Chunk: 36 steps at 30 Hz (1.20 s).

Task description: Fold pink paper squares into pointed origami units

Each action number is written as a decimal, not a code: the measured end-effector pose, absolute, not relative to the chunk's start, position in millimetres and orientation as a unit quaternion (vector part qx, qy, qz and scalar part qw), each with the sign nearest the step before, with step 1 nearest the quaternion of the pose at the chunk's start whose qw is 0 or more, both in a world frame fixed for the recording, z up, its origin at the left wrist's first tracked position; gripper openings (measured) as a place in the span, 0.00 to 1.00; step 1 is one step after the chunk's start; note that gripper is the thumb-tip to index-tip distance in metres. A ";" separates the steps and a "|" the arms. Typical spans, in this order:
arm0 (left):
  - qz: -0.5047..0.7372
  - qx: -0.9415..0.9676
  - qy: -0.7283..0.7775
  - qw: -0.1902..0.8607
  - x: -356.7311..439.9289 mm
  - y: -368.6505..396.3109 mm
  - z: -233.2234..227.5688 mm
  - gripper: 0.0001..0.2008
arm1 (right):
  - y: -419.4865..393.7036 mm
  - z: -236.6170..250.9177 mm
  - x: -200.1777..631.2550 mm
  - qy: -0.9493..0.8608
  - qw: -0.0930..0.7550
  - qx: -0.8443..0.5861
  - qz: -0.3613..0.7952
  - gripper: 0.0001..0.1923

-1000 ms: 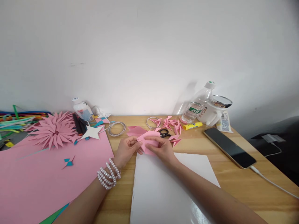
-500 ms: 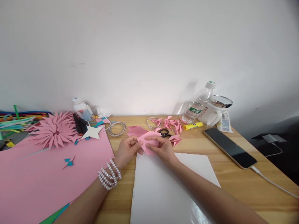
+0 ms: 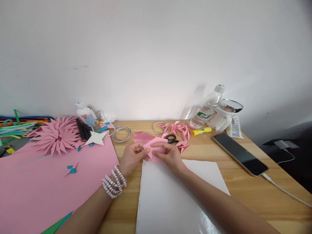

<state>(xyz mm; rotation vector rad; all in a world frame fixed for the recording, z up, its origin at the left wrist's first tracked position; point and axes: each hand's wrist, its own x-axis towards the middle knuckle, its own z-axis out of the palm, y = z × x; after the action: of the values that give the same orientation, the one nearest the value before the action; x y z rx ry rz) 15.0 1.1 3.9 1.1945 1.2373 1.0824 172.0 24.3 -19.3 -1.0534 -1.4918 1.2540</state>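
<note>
Since the earlier frame, the folded pink paper point(image 3: 152, 142) had scarcely shifted. Near the far edge of the white sheet point(image 3: 170, 191), fingers of the left hand point(image 3: 133, 158) and right hand point(image 3: 171, 157) pinched its opposite sides.

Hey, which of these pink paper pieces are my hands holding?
The folded pink sheet pinched by both your left hand and right hand; the small spiky pieces beyond it lie on the table.

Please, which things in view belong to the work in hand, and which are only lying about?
Likely in the work:
pink paper, held by left hand and right hand
folded pink pieces
perhaps scissors

Likely just lying about:
phone
mug
water bottle
</note>
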 end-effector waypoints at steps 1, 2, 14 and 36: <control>0.452 0.500 0.519 0.525 14.9 1.1 4.2 0.10 | 24.2 -18.8 171.9 -0.602 0.444 -0.427 0.509 0.11; 0.452 0.500 0.521 0.524 14.8 1.0 4.6 0.10 | 24.0 -18.2 171.7 -0.601 0.441 -0.430 0.510 0.11; 0.453 0.496 0.514 0.534 14.5 1.0 5.9 0.10 | 25.0 -21.0 172.5 -0.598 0.450 -0.427 0.507 0.09; 0.466 0.472 0.522 0.537 10.4 2.6 5.6 0.11 | 26.0 -20.7 173.8 -0.606 0.450 -0.424 0.501 0.10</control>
<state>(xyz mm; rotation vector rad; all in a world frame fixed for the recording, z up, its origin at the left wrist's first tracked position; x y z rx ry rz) 10.4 2.6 5.6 1.1235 1.2413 1.1086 173.8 26.0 -20.7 -1.0485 -1.4977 1.2392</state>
